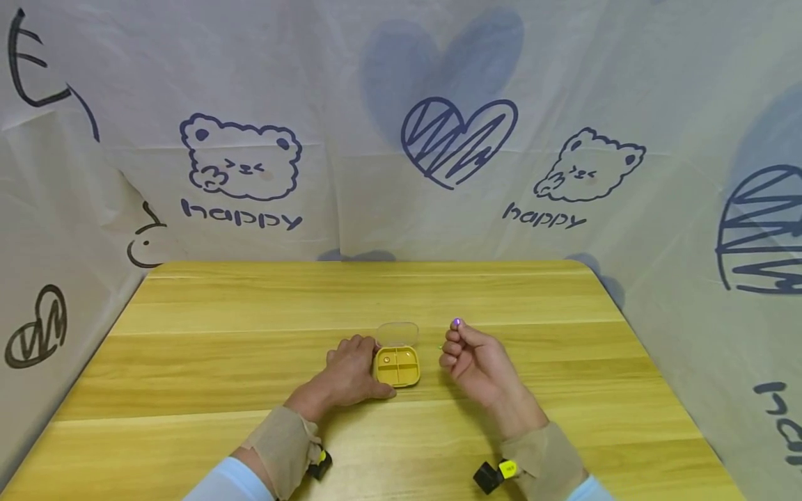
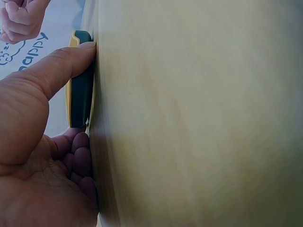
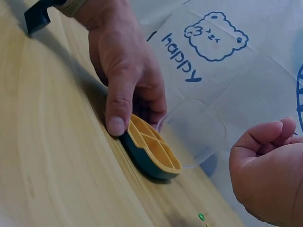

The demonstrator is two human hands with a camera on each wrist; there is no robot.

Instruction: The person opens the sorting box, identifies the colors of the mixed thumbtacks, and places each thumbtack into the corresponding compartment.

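Observation:
A small pill box [image 1: 397, 367] stands on the table with its clear lid [image 1: 397, 334] raised at the back. Its inside is yellow and split into several compartments; the outer shell [image 3: 147, 163] is dark green. One small round bead [image 1: 386, 360] lies in the back left compartment. My left hand [image 1: 351, 372] holds the box from its left side, thumb at the near edge and fingers toward the back. To the right of the box, my right hand [image 1: 479, 362] is raised and pinches a shiny purple bead [image 1: 457, 322] between thumb and forefinger.
A tiny green bead [image 3: 201, 217] lies on the wooden table [image 1: 250, 306] beside the box, largely hidden by my right hand in the head view. White cloth [image 1: 351, 83] with drawn bears and hearts hangs behind the table and along both sides.

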